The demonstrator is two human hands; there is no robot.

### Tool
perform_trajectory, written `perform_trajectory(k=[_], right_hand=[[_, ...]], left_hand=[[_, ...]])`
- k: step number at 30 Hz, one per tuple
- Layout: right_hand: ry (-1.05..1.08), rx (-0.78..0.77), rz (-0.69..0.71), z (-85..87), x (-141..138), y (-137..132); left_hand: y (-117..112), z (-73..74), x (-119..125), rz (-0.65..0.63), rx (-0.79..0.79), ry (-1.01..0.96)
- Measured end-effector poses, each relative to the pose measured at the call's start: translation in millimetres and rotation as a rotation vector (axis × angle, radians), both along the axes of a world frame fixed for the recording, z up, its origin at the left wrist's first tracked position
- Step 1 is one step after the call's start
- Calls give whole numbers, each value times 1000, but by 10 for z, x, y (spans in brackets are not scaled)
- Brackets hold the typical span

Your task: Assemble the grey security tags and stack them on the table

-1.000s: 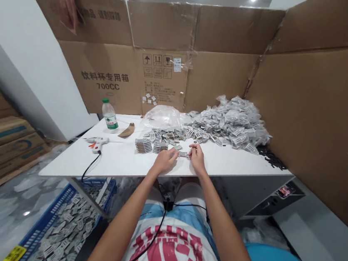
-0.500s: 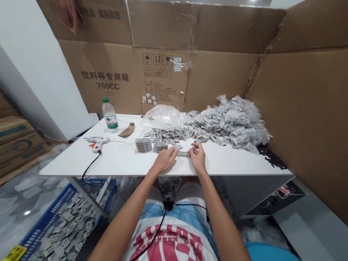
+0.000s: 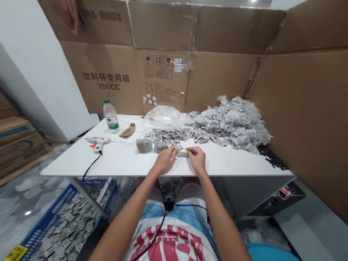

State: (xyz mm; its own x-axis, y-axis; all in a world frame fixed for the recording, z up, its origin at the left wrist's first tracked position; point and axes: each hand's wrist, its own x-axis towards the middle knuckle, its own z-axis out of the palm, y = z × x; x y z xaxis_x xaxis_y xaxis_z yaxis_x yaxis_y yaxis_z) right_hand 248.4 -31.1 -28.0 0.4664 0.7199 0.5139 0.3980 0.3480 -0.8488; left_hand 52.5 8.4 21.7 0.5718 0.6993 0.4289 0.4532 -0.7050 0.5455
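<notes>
Over the white table's front part, my left hand point(image 3: 166, 159) is closed with thumb and fingers on a small flat grey piece point(image 3: 178, 148). Close by on the right, my right hand point(image 3: 196, 158) has its fingertips pinched together; what lies between them is too small to make out. Between the two hands sits a low stack of grey pieces point(image 3: 183, 154). Left of my left hand stand two neat stacks, a larger one point(image 3: 143, 146) and a smaller one point(image 3: 160, 147) that the hand partly covers. Loose grey-and-white pieces point(image 3: 168, 136) are heaped just behind.
A big pile of bagged pieces point(image 3: 238, 121) fills the back right, beside black strips point(image 3: 273, 158). A glue gun point(image 3: 98, 143), bottle point(image 3: 111, 117) and curved brown piece point(image 3: 128, 130) are on the left. Cardboard point(image 3: 220, 77) walls the back. A blue basket point(image 3: 47, 212) stands below.
My right hand's fingers have come down and drawn together toward the low stack. My left hand stays nearly in place, still with the grey piece.
</notes>
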Motion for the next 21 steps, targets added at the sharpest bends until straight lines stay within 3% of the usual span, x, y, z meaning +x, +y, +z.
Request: perform_trajectory(k=[11, 21], right_hand=[[-440, -47, -56, 61, -77, -84], [-654, -131, -119, 101, -138, -127]], left_hand=[[32, -39, 3, 48, 18, 150], [27, -33, 26, 107, 29, 219]])
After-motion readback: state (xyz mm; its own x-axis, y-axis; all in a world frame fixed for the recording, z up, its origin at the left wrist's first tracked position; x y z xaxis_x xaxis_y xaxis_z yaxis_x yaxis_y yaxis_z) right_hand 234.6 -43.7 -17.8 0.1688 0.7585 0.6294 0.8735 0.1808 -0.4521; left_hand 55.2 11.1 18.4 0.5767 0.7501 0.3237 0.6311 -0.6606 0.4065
